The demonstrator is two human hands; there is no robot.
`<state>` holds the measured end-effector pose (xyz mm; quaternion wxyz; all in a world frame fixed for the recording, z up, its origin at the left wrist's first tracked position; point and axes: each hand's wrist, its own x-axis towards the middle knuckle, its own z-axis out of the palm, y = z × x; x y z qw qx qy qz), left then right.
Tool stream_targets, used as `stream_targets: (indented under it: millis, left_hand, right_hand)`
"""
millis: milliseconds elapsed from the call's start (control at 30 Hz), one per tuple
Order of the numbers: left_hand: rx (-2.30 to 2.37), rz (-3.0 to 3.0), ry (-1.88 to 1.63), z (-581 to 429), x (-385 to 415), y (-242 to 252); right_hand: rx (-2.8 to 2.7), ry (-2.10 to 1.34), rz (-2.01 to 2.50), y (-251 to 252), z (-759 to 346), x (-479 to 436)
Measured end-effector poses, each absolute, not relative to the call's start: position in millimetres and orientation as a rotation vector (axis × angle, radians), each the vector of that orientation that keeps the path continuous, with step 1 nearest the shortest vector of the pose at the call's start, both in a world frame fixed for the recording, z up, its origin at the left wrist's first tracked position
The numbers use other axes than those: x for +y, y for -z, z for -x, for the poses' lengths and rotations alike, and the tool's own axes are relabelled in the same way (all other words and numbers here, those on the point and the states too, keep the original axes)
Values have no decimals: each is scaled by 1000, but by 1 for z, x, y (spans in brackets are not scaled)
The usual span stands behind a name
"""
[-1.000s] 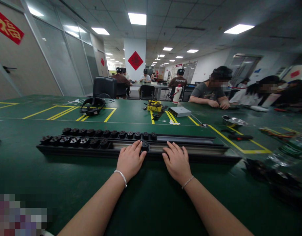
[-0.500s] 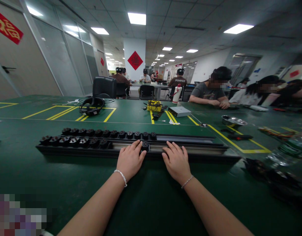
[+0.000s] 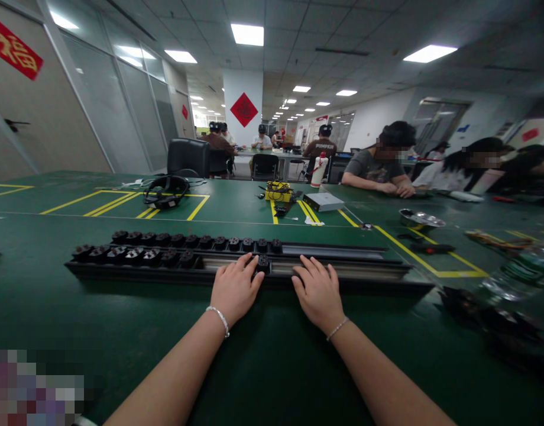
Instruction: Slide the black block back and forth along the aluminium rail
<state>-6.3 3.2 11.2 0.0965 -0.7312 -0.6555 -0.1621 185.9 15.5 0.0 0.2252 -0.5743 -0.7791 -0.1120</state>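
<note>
A long black power track (image 3: 352, 283) lies across the green table in front of me, with a metallic channel along its length. Several black socket modules (image 3: 152, 258) sit in its left part. One single socket module (image 3: 264, 262) stands apart near the middle. My left hand (image 3: 234, 287) rests on the track just left of that module, its fingers stretched and the index finger and thumb at the module's side. To the right, my right hand (image 3: 319, 293) lies over the track's front edge with fingers spread, holding nothing. Behind is a second track (image 3: 334, 251) bearing a row of similar modules.
A metal bowl (image 3: 421, 220), a plastic bottle (image 3: 523, 269) and dark parts (image 3: 489, 313) are on the right. Farther back are a black headset (image 3: 166, 192), a yellow object with cables (image 3: 278, 191) and a grey box (image 3: 324, 202). A person (image 3: 381, 163) sits across the table.
The single socket module has shifted very slightly to the right along the track. Both hands stay almost in place.
</note>
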Motion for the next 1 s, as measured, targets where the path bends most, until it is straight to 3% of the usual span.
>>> stream_targets:
  millis: [1000]
  left_hand:
    - [-1872, 2185, 590, 8, 3, -6]
  right_hand:
    - [-2156, 302, 1579, 0, -187, 15]
